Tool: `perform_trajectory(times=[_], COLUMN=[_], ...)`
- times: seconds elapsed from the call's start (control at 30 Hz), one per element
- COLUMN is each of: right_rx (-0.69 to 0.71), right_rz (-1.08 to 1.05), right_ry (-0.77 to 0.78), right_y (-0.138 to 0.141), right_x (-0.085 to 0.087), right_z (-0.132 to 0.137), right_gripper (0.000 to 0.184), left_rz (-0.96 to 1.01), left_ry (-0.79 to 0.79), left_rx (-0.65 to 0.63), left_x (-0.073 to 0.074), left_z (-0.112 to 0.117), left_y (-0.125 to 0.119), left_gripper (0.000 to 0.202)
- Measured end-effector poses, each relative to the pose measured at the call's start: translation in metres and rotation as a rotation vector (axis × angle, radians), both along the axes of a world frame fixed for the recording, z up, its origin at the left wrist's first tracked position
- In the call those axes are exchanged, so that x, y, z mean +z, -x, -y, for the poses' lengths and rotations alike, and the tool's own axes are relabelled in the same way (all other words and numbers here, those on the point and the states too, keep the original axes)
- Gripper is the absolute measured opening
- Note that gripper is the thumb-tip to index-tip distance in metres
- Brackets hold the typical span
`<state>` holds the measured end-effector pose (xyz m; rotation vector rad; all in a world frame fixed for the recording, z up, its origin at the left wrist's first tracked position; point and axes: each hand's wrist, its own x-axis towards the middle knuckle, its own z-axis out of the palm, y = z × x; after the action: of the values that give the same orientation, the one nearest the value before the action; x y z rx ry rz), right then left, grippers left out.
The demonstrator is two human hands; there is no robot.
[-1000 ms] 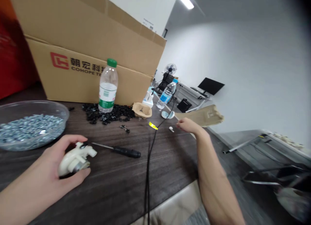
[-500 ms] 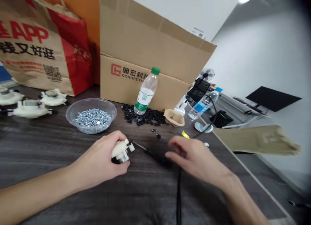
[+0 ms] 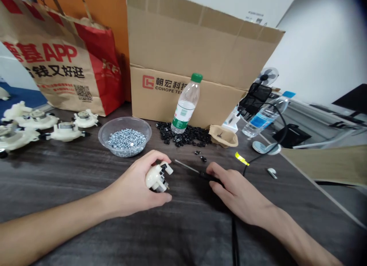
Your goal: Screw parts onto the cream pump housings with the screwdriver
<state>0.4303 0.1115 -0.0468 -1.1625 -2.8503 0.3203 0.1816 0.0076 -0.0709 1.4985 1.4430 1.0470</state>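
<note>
1. The left hand (image 3: 134, 189) rests on the counter (image 3: 86, 181). Its fingers are curled round a white plastic part (image 3: 157, 177) and pinch it from above and below, and the part's black-tipped stub sticks out to the right.
2. The screwdriver (image 3: 187, 167) lies flat on the counter just right of the part. Its long axis runs from the bare tip at upper left, close to the stub, down and right to the black handle.
3. The right hand (image 3: 239, 191) is the nearer one to the handle. Its fingers (image 3: 214, 168) are loosely spread, with one above the handle and the others below, and they touch it. Whether they grip it cannot be told.
4. Tip and part are near each other but apart.
5. Behind them stand a bowl (image 3: 101, 139) of screws and a heap of black clips (image 3: 186, 136).
</note>
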Motion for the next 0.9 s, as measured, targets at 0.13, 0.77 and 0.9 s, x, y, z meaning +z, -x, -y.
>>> perform_trajectory(times=[0.13,0.77,0.9], right_rx=[-0.032,0.434,0.428], right_rz=[-0.158,-0.393,-0.392], right_ry=[0.019,-0.354,-0.366], right_y=[-0.001,0.002,0.001], right_x=[-0.002,0.000,-0.006], right_z=[0.002,0.026,0.030], right_gripper=[0.018,0.025,0.025], left_rz=[0.128,0.070,-0.004], left_ry=[0.047,-0.061,-0.140], left_rx=[-0.042,-0.057,-0.026], left_x=[0.003,-0.015,-0.019], left_z=[0.002,0.003,0.000], left_y=[0.000,-0.006,-0.003], left_gripper=[0.060,0.063,0.071])
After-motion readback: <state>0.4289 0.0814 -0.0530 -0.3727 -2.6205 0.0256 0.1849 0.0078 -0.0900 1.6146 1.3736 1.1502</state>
